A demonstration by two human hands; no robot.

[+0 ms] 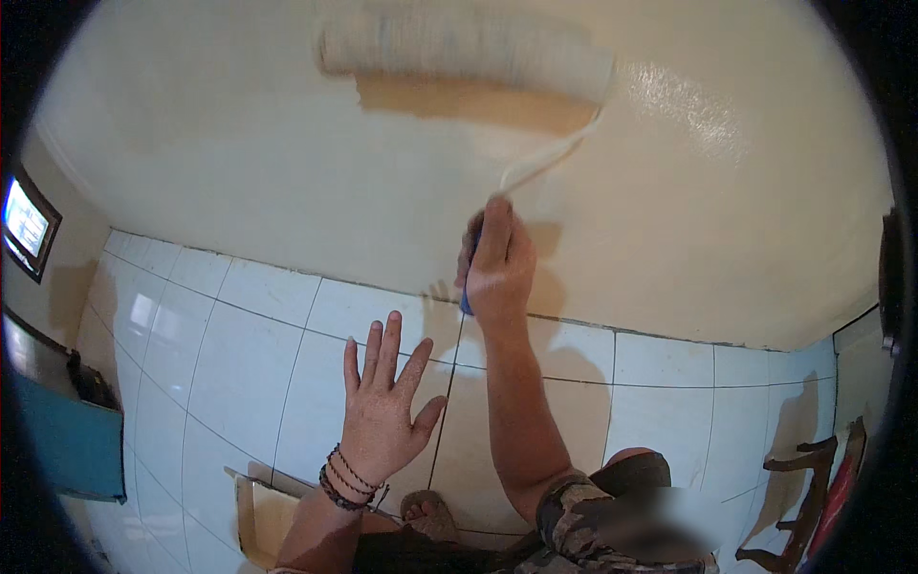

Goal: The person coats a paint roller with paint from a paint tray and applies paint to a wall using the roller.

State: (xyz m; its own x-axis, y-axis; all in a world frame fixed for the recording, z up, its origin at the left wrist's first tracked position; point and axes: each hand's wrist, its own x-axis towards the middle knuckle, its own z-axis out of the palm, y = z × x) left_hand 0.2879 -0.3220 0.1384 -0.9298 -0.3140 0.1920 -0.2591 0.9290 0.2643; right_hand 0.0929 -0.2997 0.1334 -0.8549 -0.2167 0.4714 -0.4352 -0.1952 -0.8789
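My right hand (502, 265) grips the blue handle (467, 298) of a paint roller. From the fist a thin white wire frame (549, 154) bends up to the right end of the roller cover (466, 54). That wide, pale cover is blurred and lies against or close to the cream wall (287, 194), its shadow just below it. My left hand (387, 402) holds nothing; its fingers are spread, palm down, above the tiled floor. Braided bracelets (348, 481) circle the left wrist. A glossy, wet-looking patch (685, 111) shines right of the roller.
White floor tiles (237, 359) meet the wall along a dark joint. An open-topped container (247, 516) stands at lower left, partly behind my left forearm. Further left is a blue-green piece of furniture (68, 430). A dark wooden frame (796, 509) stands at lower right. My sandalled foot (429, 513) shows below.
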